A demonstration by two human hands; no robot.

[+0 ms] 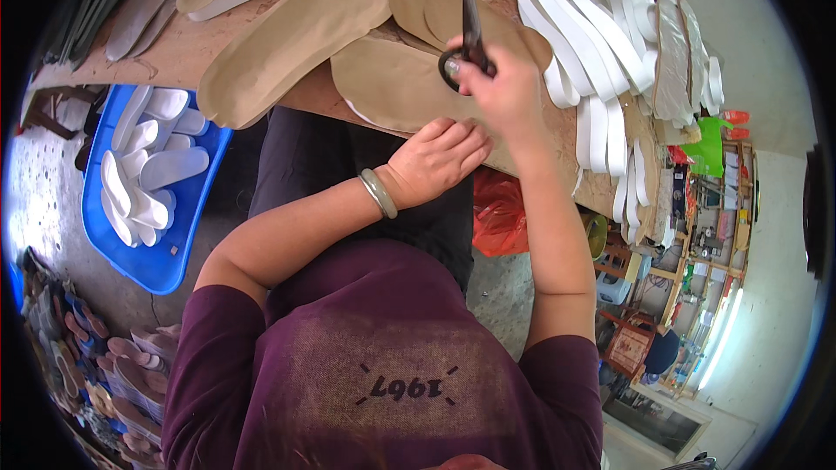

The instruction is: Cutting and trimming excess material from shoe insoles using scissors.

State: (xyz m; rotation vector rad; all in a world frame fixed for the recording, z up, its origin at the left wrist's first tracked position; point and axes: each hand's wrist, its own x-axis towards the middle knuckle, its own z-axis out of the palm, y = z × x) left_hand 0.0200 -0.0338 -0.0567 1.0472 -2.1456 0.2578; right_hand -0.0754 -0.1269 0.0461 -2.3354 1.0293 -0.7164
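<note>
Status: work appears partway. The tan insole [396,78] lies flat at upper centre, on the workbench [309,96]; two tan-faced soles [296,48] lie at upper left. How much trimming remains, I cannot tell. My right hand [505,91] is closed around the scissors [471,30], blades upward. My left hand [442,157] curls at the insole's near edge; whether it pinches, I cannot tell.

Bright light, 1 glowing tube [721,339]
</note>
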